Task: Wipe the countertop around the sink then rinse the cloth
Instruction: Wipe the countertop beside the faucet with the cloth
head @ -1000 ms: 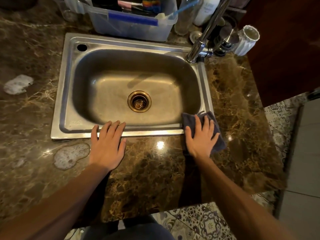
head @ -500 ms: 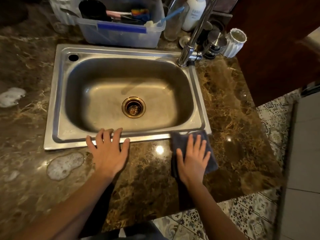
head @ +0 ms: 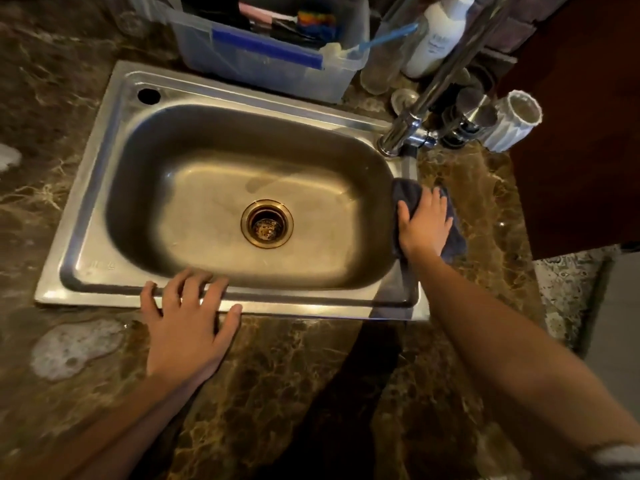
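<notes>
A steel sink (head: 114, 109) is set into a brown marble countertop (head: 294, 368). On the sink's right rim lies a dark blue-grey cloth (head: 455, 239), and my right hand (head: 422, 223) presses flat on it with straight fingers. My left hand (head: 187, 323) rests open on the counter at the sink's front edge, its fingertips on the steel rim. A chrome tap (head: 412, 129) stands at the sink's back right corner. A patch of soapy foam (head: 72, 348) sits on the counter left of my left hand.
A clear plastic bin (head: 270, 67) with brushes stands behind the sink. A white bottle (head: 436, 39), a glass and a white ribbed cup (head: 512, 126) crowd the back right. The counter ends at the right above patterned floor tiles (head: 568, 289). More foam (head: 7, 157) lies at the far left.
My right hand has slid the cloth from the counter at the sink's front right corner up along the right rim toward the tap. My left hand stays at the front edge.
</notes>
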`<act>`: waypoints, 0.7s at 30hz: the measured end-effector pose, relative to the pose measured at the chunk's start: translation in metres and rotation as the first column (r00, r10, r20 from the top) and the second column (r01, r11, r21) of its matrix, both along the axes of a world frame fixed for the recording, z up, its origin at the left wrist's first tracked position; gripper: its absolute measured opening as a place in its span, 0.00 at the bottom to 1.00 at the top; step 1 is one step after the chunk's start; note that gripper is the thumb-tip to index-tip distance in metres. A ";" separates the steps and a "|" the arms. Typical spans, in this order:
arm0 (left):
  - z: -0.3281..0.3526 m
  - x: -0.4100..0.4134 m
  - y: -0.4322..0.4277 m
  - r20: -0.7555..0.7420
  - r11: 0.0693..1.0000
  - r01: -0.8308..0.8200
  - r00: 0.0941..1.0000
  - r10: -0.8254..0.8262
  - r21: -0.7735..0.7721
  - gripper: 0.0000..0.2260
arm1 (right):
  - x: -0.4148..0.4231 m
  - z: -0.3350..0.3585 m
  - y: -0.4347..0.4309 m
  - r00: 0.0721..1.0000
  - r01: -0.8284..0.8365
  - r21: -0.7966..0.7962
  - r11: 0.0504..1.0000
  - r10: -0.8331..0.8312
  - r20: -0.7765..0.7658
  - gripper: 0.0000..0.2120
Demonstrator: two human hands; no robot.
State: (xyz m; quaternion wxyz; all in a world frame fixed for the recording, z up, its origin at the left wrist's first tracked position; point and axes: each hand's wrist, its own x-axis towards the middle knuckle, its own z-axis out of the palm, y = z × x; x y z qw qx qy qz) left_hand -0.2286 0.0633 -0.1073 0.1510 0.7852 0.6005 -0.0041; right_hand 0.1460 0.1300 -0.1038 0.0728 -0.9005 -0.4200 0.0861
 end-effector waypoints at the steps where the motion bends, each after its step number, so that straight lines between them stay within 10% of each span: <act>1: 0.000 0.000 0.001 0.002 1.000 0.000 1.000 0.000 -0.006 0.22 | 0.003 -0.001 0.007 1.000 -0.001 0.010 1.000 0.001 -0.008 0.28; 11: 0.004 0.000 0.000 0.004 1.000 -0.001 1.000 0.001 0.005 0.23 | -0.039 0.005 -0.113 0.999 0.031 -0.104 0.994 -0.028 0.027 0.26; 21: -0.001 0.000 0.000 0.028 0.999 -0.030 0.999 0.031 -0.021 0.20 | 0.012 -0.004 0.027 0.999 -0.020 -0.021 1.000 0.021 0.030 0.27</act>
